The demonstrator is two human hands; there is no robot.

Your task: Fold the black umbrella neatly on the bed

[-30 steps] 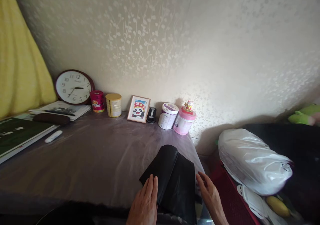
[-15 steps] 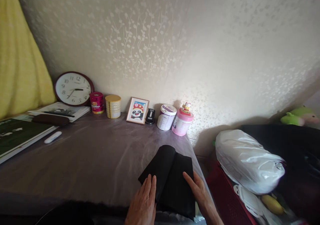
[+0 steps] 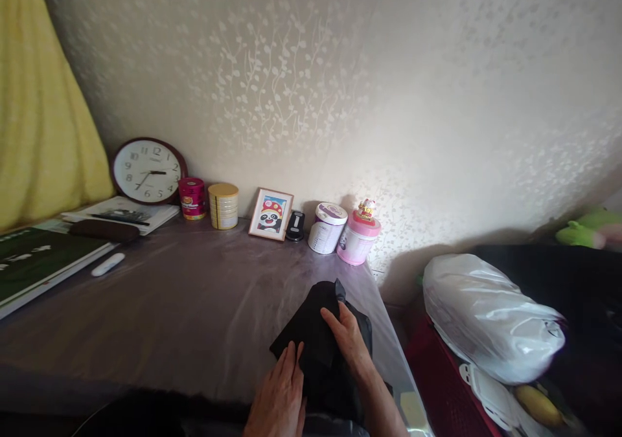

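A folded black cloth [image 3: 306, 317] lies near the table's right front corner, between and beneath my hands. My left hand [image 3: 282, 385] rests flat on its near left side, fingers stretched out and close together. My right hand [image 3: 347, 336] reaches over the cloth with the thumb on top and the fingers behind a raised fold. A small peak of fabric stands up just beyond its fingertips. My right forearm covers part of the cloth's right side.
Along the wall stand a clock [image 3: 148, 171], a magenta can [image 3: 192, 199], a yellow-lidded can [image 3: 224, 207], a panda picture frame [image 3: 271, 214], a white tub [image 3: 328, 230] and a pink tub [image 3: 357, 243] bearing a figurine. Books [image 3: 48, 256] lie left; a white plastic bag [image 3: 490, 320] sits right, beyond the table edge.
My right hand has moved from the cloth's right edge up and left, lifting a fold over toward the middle. My left hand stays almost where it was. The view has shifted slightly.
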